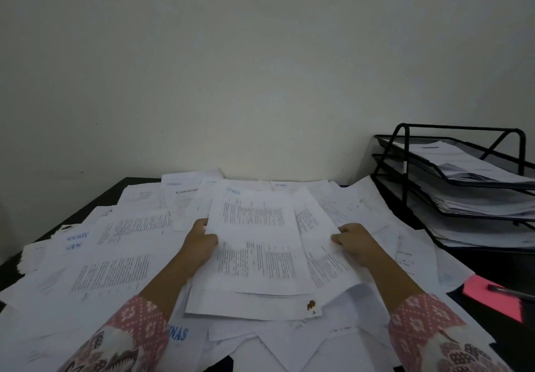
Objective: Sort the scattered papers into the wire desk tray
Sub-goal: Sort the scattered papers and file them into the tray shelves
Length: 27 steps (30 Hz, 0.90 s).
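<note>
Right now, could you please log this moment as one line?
left hand: holds printed sheet | right hand: holds it too | wire tray: part-filled

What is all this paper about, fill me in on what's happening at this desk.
A person is sorting loose sheets. The left hand and right hand each grip a side of a small stack of printed pages, held just above the scattered papers that cover most of the dark desk. The black wire desk tray at the right back already holds papers on all three tiers. A pink note with a pen on it lies near the right edge.
</note>
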Motion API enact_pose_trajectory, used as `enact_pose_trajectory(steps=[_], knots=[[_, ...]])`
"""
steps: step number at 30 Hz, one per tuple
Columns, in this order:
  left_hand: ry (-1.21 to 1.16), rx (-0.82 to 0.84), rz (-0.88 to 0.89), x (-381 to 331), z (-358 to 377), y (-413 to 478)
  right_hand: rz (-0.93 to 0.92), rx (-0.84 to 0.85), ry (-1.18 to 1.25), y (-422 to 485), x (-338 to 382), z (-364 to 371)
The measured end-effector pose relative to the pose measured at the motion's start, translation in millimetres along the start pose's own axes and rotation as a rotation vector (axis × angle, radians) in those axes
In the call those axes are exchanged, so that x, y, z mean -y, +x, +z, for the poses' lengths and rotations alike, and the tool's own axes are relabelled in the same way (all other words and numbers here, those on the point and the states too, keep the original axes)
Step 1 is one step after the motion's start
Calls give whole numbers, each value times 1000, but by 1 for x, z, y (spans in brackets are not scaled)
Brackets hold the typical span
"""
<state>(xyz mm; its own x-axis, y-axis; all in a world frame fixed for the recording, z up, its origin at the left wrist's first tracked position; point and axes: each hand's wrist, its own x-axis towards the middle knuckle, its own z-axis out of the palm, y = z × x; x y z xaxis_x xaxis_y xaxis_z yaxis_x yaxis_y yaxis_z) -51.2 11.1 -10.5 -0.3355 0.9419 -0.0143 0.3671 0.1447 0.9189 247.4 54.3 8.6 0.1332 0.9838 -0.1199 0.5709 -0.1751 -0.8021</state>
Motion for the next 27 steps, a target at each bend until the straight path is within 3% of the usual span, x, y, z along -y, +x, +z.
enact_pose_trajectory(steps=[7,12,14,19,22,27], knots=[[-64,92,49,-21,46,-7,133,73,315,0,1,10],[-4,160,112,-26,63,-4,-18,159,70,1,-4,4],[78,91,149,-22,57,6,-56,102,73,2,-10,-3],[495,-290,128,-7,22,39,-78,-20,141,11,-20,-20],[723,-277,-26,-5,3,51,-49,-92,219,19,-25,-19],[797,-241,-123,5,-5,70,-14,-164,324,33,-27,-13]])
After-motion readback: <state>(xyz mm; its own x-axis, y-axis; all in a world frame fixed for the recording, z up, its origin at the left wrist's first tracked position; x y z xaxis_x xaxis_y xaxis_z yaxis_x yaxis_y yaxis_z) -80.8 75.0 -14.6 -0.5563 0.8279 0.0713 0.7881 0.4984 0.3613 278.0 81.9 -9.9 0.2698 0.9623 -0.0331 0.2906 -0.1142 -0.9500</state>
